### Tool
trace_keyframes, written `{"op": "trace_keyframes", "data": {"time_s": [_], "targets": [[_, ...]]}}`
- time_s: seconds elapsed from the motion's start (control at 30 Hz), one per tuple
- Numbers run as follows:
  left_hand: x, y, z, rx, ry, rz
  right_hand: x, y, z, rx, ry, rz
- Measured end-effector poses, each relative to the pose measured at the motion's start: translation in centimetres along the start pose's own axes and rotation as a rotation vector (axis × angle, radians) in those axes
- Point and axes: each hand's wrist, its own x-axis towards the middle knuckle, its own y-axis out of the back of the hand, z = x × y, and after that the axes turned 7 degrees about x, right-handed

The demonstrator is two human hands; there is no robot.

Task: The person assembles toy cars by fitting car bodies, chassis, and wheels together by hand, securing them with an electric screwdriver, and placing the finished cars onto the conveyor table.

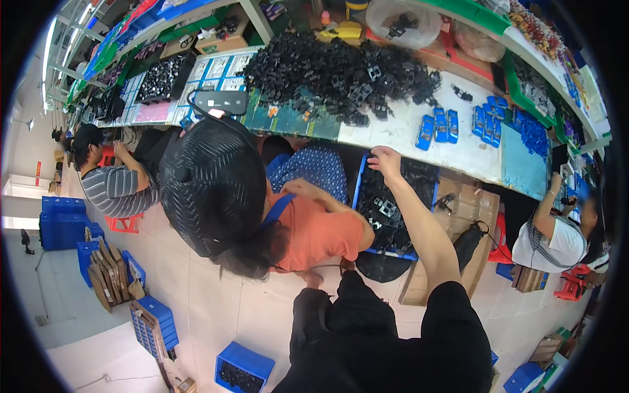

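My right arm reaches forward, and my right hand (385, 162) is at the front edge of the worktable (383, 136), over the far end of a blue crate (359, 186). Its fingers are curled, the thumb close to the forefinger; anything between them is too small to make out. Black plastic parts (386, 208) with some silvery ones fill the crate. On the table beyond lies a large heap of black plastic parts (347, 75). Blue car-shaped pieces (440, 126) stand in groups to the right of the heap. My left hand does not show.
Close on my left sits a co-worker in an orange top (321, 236) and dark cap (209, 177). Right of the crate lies a flattened cardboard box (419, 285). A blue bin (244, 367) stands on the floor behind. Other people work farther left and right.
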Motion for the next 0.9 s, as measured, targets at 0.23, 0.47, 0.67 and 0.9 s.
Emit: {"op": "trace_keyframes", "data": {"time_s": [0.23, 0.47, 0.67, 0.9], "targets": [[-3.6, 0.5, -2.1, 0.009, 0.084, 0.002, 3.7, -0.7, 1.2, -0.044, 0.122, 0.060], [-1.3, 0.8, -0.4, 0.003, 0.072, -0.009, 8.2, -0.7, -0.1, 0.143, 0.140, 0.239], [1.2, 0.1, 3.9, -0.020, 0.061, -0.032, 17.0, 5.7, -5.8, -0.155, 0.539, 0.411], [2.1, -0.2, 6.4, -0.045, 0.103, -0.005, 21.6, 3.1, -16.2, -0.855, 1.004, 0.535]]}}
